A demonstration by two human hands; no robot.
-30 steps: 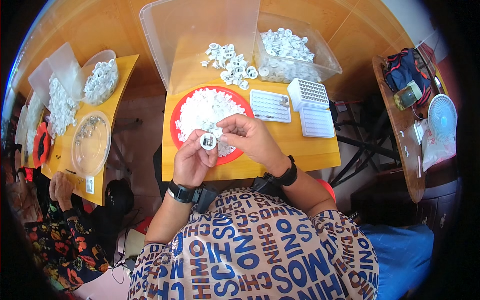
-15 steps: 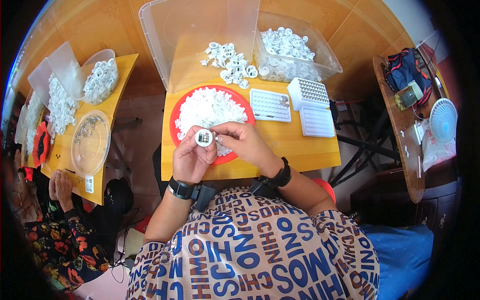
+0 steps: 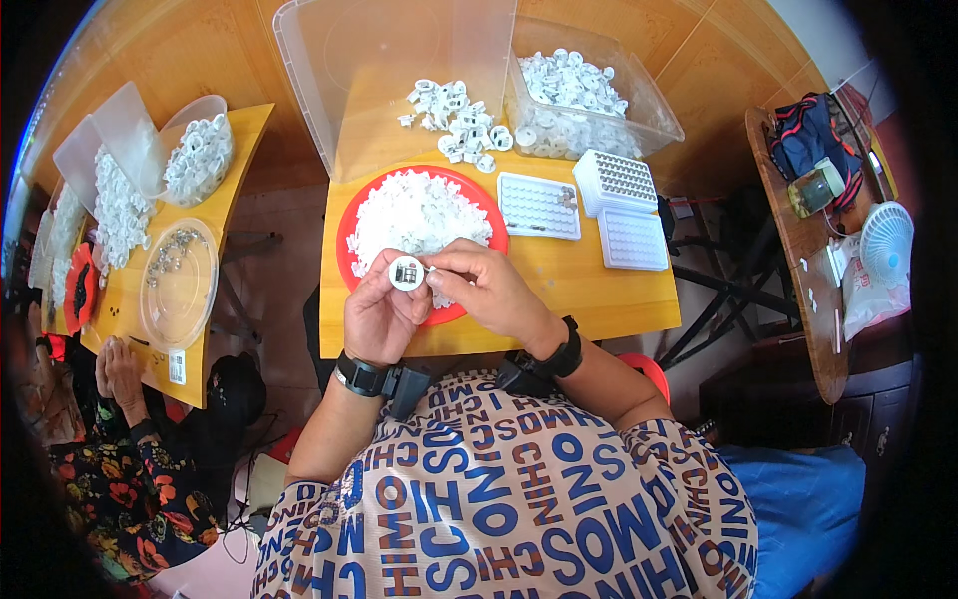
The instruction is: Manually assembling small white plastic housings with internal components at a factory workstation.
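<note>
Between the thumb and fingers of my left hand (image 3: pixel 377 317) is a round white plastic housing (image 3: pixel 406 273) with dark and metallic parts inside. My right hand (image 3: pixel 486 290) pinches a small white piece (image 3: pixel 431 273) at the housing's right edge; its exact shape is too small to tell. Both hands are above the near edge of a red round tray (image 3: pixel 351 215) heaped with small white plastic parts (image 3: pixel 419 215). Behind the tray lies a loose group of white housings (image 3: pixel 464 130).
Right of the tray are a white slotted tray (image 3: pixel 534 208), a stack of similar trays (image 3: pixel 616 182) and a clear bin (image 3: pixel 654 120) of housings. A clear lid (image 3: pixel 399 60) stands upright behind. At the left table, a co-worker's hand (image 3: pixel 122 374) rests near a clear round tray (image 3: pixel 180 329).
The fingers of my right hand have shifted slightly at the housing's edge. My left hand keeps its hold, and the view has moved a little.
</note>
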